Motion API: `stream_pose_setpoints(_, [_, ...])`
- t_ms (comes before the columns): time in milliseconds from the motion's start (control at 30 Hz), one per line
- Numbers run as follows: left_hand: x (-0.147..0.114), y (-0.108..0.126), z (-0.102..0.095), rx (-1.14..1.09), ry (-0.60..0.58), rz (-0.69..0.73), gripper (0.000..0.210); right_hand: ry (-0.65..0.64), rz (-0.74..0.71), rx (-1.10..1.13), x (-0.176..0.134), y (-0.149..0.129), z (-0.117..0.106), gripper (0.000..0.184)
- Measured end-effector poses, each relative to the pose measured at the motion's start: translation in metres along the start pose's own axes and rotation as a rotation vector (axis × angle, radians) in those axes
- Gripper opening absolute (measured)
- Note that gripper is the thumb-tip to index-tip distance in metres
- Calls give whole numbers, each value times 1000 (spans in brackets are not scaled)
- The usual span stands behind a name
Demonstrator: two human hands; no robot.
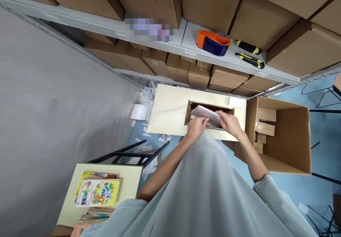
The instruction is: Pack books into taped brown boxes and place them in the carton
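An open narrow cardboard box (188,113) stands on a cream table (170,105) in front of me. A thin, flat, pale grey-pink packet (206,113), book-like in shape, lies tilted in the mouth of the box. My left hand (197,127) grips its near left edge, fingers closed. At its right end, my right hand (228,122) pinches the packet between thumb and fingers. Whitish material shows beneath it, too covered to make out.
A large open carton (290,134) with several small boxes stands to the right. Shelves ahead hold cartons, an orange-blue tape dispenser (214,43) and two cutters (249,60). Picture books (98,192) lie on a side table at lower left. Beside the table are a white roll (140,112) and paper scraps.
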State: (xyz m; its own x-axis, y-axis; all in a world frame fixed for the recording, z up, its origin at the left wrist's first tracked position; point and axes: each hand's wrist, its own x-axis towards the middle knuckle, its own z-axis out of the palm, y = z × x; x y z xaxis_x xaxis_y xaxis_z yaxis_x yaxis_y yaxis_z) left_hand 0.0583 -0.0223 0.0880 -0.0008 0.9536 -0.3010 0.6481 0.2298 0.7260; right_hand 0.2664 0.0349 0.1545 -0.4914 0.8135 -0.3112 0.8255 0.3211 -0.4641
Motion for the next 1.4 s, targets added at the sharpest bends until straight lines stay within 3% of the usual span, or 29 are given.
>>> stream_pose_setpoints(267, [-18,-8,2,-7,-95,91,36,-370,24,-203,63,16,44,45])
stream_pose_setpoints(400, [-24,-13,2,-6,-103,152,34,-479,87,-238,82,19,60,53])
stream_pose_setpoints(600, [-27,-26,-4,-106,12,185,28,-467,160,-236,90,23,71,53])
stream_pose_setpoints(700, [-27,-33,-15,-71,199,169,28,-440,152,-223,81,27,64,52])
stream_pose_setpoints(800, [-27,-42,-26,12,421,106,38,-324,92,-151,60,33,50,49])
stream_pose_setpoints(867, [-24,-50,-31,31,489,49,43,-153,28,-54,41,39,40,45])
stream_pose_setpoints(1000, [-15,-63,-30,-33,486,-60,43,249,-21,-14,14,56,23,37])
stream_pose_setpoints(1100, [-10,-69,-24,-42,453,-115,44,434,56,-84,13,70,17,32])
stream_pose_setpoints(1400, [-38,-76,-17,42,385,-76,50,501,236,35,54,102,18,37])
